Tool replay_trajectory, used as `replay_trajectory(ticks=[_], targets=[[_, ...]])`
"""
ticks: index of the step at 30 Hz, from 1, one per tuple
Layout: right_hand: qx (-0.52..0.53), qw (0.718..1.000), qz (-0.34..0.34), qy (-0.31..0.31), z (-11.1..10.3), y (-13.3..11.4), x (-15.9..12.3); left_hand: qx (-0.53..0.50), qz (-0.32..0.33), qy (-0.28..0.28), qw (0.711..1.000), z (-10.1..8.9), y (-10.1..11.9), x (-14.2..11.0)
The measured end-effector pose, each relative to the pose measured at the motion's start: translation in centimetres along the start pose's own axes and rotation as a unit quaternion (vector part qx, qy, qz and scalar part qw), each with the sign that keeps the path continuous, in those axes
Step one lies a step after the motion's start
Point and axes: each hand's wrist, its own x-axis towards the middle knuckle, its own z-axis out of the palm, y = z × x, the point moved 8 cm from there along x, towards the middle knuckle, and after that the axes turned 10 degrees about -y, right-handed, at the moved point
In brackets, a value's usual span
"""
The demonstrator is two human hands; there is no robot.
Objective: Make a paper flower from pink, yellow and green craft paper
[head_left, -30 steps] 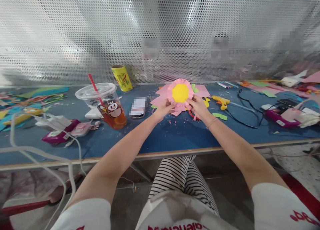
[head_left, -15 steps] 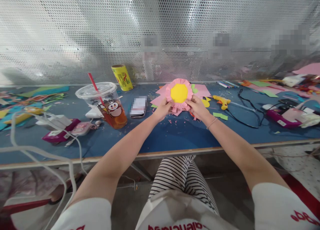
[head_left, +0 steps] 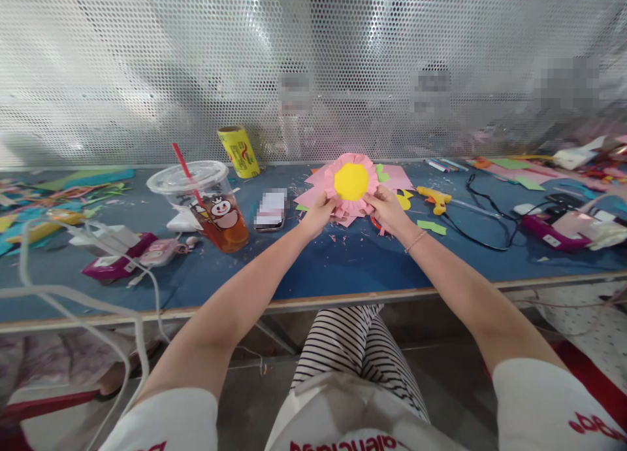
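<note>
Between my hands is a paper flower (head_left: 351, 181), a yellow round centre ringed by pink fringed petals. My left hand (head_left: 319, 217) pinches its lower left edge, and my right hand (head_left: 386, 209) grips the lower right edge. The flower faces me, held above pink paper sheets (head_left: 396, 175) on the blue table (head_left: 337, 268). Part of a red-handled tool (head_left: 376, 223) shows under my right hand; the rest of it is hidden. A yellow paper piece (head_left: 404, 201) and green paper scraps (head_left: 431, 227) lie to the right of that hand.
A yellow glue gun (head_left: 434, 199) with a black cord lies at the right. Left of my hands are a phone (head_left: 271, 209), a lidded cup of drink (head_left: 223, 222) and a yellow tube (head_left: 240, 152). Purple power strips (head_left: 553, 234) sit on both sides. A perforated metal panel (head_left: 196, 59) stands behind.
The flower has shifted very slightly left and tilted a little in my fingers. Both hands keep their hold on it, and the things on the table stay in place.
</note>
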Motion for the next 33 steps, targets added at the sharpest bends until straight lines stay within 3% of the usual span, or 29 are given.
replay_trajectory(ticks=[5, 10, 14, 20, 33], targets=[[-0.015, 1.000, -0.007, 0.015, -0.3, -0.1, 0.0, 0.008, 0.008, 0.005, 1.000, -0.2, 0.2, 0.1], [-0.011, 1.000, 0.002, 0.017, -0.4, 0.1, 0.1, -0.002, -0.003, -0.044, 0.999, 0.4, 0.1, 0.1], [-0.004, 1.000, 0.011, 0.006, -0.2, 0.3, 0.0, 0.015, -0.001, -0.051, 0.999, 0.4, 0.1, 0.1], [-0.005, 1.000, 0.023, 0.017, -0.4, 0.6, 0.0, 0.032, -0.008, -0.036, 0.999, 0.1, 0.0, 0.0], [0.029, 0.997, 0.029, -0.061, 1.2, 0.4, -0.2, -0.020, -0.031, 0.002, 0.999, -0.2, 0.0, -0.2]])
